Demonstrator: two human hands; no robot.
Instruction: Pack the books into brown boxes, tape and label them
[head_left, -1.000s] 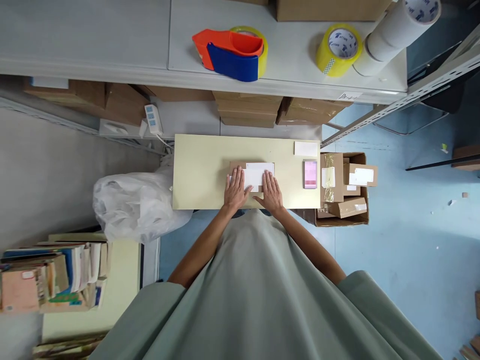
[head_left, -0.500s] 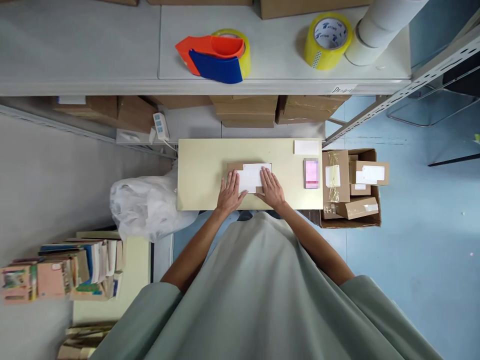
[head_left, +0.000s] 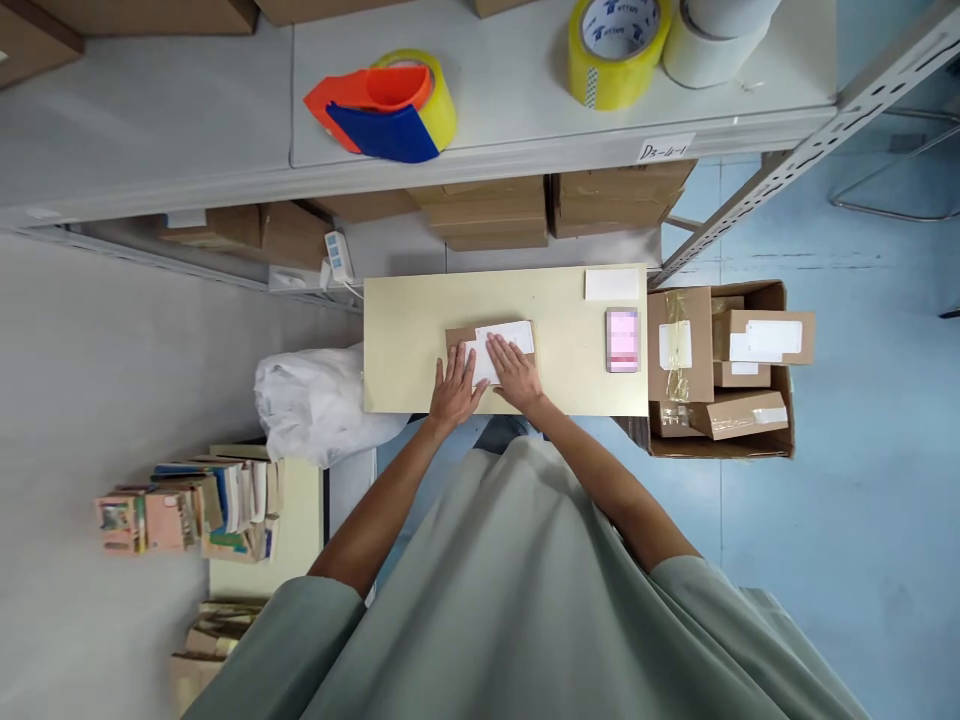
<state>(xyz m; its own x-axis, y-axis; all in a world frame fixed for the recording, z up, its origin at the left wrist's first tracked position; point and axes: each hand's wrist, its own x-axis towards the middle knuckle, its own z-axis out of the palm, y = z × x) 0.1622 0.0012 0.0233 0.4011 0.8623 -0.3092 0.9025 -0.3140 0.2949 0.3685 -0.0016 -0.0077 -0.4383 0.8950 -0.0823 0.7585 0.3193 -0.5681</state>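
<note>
On the table [head_left: 405, 345] at our twelve o'clock, a box [head_left: 458, 335] lies under our outstretched, ungripping fingers [head_left: 502, 356]: left hand [head_left: 454, 392] at its eight-o'clock corner, right hand [head_left: 517, 376] across its label [head_left: 481, 354], where even, outward pressure should best prevent wrinkles.

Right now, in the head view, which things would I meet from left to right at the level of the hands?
Bag, left hand, right hand, phone, open carton. The parcel is left out, because both hands overlap it.
</note>
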